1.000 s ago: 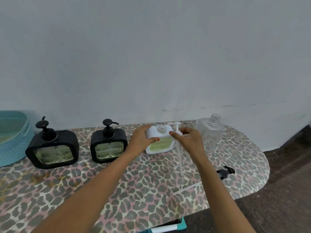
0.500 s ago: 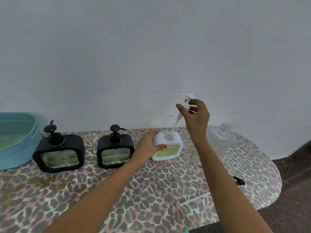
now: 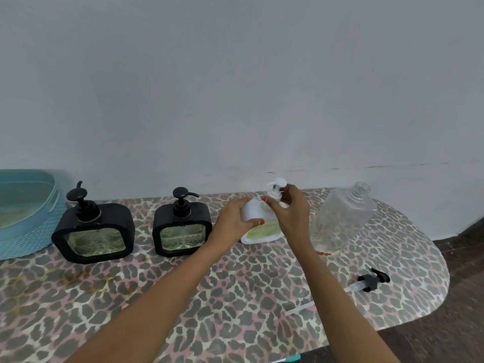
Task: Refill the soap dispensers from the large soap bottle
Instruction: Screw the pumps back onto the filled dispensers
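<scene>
A white soap dispenser with green soap stands on the leopard-print table. My left hand grips its left side. My right hand pinches the white pump head, which sits in the dispenser's neck. Right of it stands the large clear soap bottle, uncapped and almost empty. Two black dispensers with pumps on stand to the left.
A black pump with its tube lies on the table at the right, near the rounded edge. A teal basket sits at the far left. A grey wall runs right behind the table.
My right hand has lowered the white pump from high above the dispenser down into its neck. My left hand has kept its hold on the dispenser.
</scene>
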`<state>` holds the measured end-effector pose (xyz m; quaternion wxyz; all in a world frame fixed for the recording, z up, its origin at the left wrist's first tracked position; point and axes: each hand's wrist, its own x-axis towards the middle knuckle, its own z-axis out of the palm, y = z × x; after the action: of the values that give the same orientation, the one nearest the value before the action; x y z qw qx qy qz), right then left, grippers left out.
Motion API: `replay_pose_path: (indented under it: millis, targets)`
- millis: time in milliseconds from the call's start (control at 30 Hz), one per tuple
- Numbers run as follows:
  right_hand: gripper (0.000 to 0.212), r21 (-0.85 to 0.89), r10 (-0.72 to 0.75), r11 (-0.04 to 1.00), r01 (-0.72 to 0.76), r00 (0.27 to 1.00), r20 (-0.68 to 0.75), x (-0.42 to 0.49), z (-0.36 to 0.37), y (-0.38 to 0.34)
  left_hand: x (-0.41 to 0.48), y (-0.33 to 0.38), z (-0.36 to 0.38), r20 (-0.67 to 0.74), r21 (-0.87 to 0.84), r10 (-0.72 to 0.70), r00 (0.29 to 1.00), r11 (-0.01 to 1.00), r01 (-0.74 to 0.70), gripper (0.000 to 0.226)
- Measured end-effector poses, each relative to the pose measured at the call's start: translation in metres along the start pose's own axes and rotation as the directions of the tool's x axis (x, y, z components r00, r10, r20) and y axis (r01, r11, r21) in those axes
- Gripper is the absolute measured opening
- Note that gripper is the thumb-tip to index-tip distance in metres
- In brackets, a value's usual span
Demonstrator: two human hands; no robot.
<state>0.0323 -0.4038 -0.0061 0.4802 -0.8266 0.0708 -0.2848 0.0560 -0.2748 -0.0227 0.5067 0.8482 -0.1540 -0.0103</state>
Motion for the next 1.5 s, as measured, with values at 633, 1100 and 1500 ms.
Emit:
replay_pose_path:
  millis: [633,1100,1500]
  targets:
    - [0.043,-0.110,0.050,0.993,-0.053,0.998,-0.030,-0.004,0.011,0.009,-0.001,-0.002,0.001,0.000,-0.020,-0.007,1.000,1.000,0.007,0.061]
    - [0.034,-0.032,0.135,0.991,-0.132,0.979,0.155,-0.001,-0.007,0.011,-0.001,-0.002,0.001,0.000,0.002,-0.004,1.000,1.000,0.004,0.063]
    - [0.052,-0.031,0.177,0.984,-0.176,0.944,0.279,-0.001,-0.011,0.012,-0.001,-0.002,0.001,0.000,-0.009,-0.005,1.000,1.000,0.005,0.061]
